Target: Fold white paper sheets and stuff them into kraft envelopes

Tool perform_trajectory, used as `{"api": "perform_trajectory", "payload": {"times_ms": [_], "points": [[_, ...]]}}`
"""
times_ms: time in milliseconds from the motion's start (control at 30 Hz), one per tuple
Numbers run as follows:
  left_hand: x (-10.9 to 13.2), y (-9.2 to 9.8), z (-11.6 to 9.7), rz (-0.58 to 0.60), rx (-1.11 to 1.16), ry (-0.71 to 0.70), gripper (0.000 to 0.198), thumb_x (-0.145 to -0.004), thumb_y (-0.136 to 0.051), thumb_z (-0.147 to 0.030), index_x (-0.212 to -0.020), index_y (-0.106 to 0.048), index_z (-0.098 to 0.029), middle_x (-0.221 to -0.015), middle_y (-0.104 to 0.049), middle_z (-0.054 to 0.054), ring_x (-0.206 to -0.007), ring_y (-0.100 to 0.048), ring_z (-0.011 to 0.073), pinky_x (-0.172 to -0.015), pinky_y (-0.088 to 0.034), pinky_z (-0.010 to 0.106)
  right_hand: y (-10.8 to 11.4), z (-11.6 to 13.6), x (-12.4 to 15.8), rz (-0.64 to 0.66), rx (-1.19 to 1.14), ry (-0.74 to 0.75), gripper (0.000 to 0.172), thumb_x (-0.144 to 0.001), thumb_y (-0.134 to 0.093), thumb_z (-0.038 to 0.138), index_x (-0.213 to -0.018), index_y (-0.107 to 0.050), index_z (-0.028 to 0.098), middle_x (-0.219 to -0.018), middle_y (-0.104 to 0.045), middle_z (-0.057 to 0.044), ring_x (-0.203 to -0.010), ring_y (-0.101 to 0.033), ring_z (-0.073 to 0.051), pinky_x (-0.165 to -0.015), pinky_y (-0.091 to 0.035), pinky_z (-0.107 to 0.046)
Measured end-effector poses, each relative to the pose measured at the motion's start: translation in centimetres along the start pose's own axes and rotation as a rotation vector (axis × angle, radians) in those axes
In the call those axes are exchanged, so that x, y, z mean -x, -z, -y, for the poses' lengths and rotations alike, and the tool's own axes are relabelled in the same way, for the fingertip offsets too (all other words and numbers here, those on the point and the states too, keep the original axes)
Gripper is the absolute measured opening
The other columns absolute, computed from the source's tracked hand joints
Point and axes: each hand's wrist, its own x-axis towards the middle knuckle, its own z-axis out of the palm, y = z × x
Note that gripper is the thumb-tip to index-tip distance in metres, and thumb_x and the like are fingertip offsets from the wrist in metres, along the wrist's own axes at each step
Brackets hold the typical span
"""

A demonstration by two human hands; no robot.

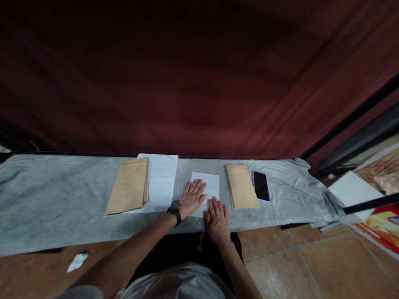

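A small white sheet of paper lies before me on the grey cloth. My left hand, with a dark band on its wrist, rests flat on the left part of this sheet, fingers stretched out. Over its lower right edge lies my right hand, also flat with fingers extended. To the left, a stack of brown envelopes overlaps larger white sheets. On the right, more brown envelopes lie close to a dark-screened phone.
The grey cloth covers a long narrow surface against a dark red curtain. A crumpled white tissue lies on the tiled floor. At the right stand dark bars and a red-and-yellow box.
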Motion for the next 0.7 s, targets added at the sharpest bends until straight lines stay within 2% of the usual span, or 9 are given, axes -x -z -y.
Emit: {"api": "perform_trajectory", "payload": {"times_ms": [133,267,500,700], "points": [[4.5,0.8,-1.1,0.012,-0.008,-0.120,0.052,-0.102,-0.038,-0.038,-0.152,-0.039,-0.025,-0.162,-0.033,0.005,-0.152,-0.024,0.0229,-0.125,-0.015,0.049,0.0,-0.1,0.1,0.003,0.003,0.026,0.050,-0.104,-0.036,0.032,-0.152,-0.040,0.018,-0.154,-0.045,-0.013,-0.143,-0.041,-0.029,-0.117,-0.027,-0.051],[6.9,1.7,-1.3,0.018,-0.013,-0.145,0.053,-0.101,-0.042,-0.041,-0.151,-0.040,-0.025,-0.160,-0.038,0.006,-0.150,-0.028,0.0233,-0.124,-0.019,0.048,0.1,-0.2,0.2,0.007,0.005,0.043,0.051,-0.104,-0.037,0.031,-0.153,-0.037,0.017,-0.155,-0.043,-0.014,-0.143,-0.039,-0.028,-0.117,-0.027,-0.050],[8.8,2.7,-1.1,0.048,0.010,-0.149,0.049,-0.102,-0.040,-0.037,-0.147,-0.045,-0.018,-0.153,-0.048,0.011,-0.144,-0.040,0.0223,-0.120,-0.029,0.044,-0.2,-0.5,0.3,0.020,0.018,0.043,0.051,-0.104,-0.036,0.031,-0.153,-0.037,0.018,-0.156,-0.043,-0.013,-0.144,-0.039,-0.028,-0.117,-0.026,-0.049],[8.2,3.3,-0.5,0.121,0.005,-0.153,0.040,-0.097,-0.045,-0.022,-0.135,-0.055,-0.015,-0.143,-0.057,0.015,-0.136,-0.051,0.0228,-0.114,-0.039,0.039,-0.3,-0.6,0.4,0.024,0.026,0.061,0.051,-0.105,-0.036,0.032,-0.153,-0.036,0.016,-0.156,-0.043,-0.013,-0.144,-0.038,-0.028,-0.118,-0.025,-0.049]]}}
